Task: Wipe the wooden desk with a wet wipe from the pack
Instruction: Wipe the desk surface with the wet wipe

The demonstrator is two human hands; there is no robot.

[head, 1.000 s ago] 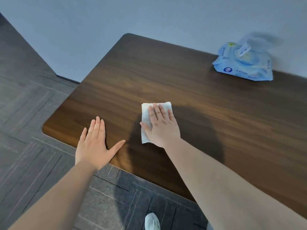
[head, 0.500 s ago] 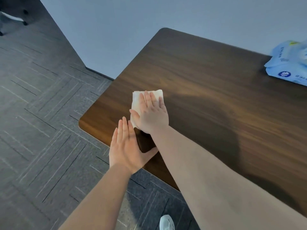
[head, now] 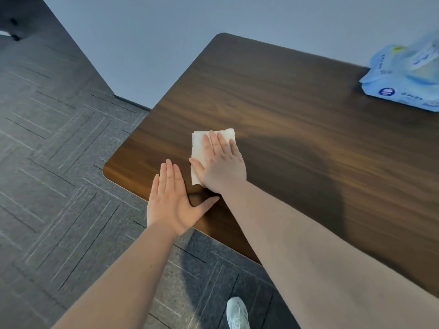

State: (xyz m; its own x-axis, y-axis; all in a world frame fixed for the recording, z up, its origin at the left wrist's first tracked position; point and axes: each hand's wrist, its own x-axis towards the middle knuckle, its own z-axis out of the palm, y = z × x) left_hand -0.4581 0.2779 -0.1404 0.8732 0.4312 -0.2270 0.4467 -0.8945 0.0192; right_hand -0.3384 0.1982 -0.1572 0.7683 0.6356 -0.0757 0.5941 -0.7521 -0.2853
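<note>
Seen from above: right hand [head: 221, 166] pressed flat, fingers together, on a folded white wet wipe [head: 209, 148] near the front left corner of a dark wooden desk [head: 297, 129]. Left hand [head: 173, 203] spread palm-down at the desk's near edge — thumb stretched toward the right wrist. Blue pack of wipes [head: 408, 84] at the far right, by a pale wall [head: 213, 17]. Below, grey patterned carpet [head: 59, 186] — and one light shoe [head: 237, 313].

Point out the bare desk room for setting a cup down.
Free: the wide stretch of desk between the wipe and the pack, and the far left corner by the wall. Crowded: the near left corner, where the left hand and right hand lie flat.
</note>
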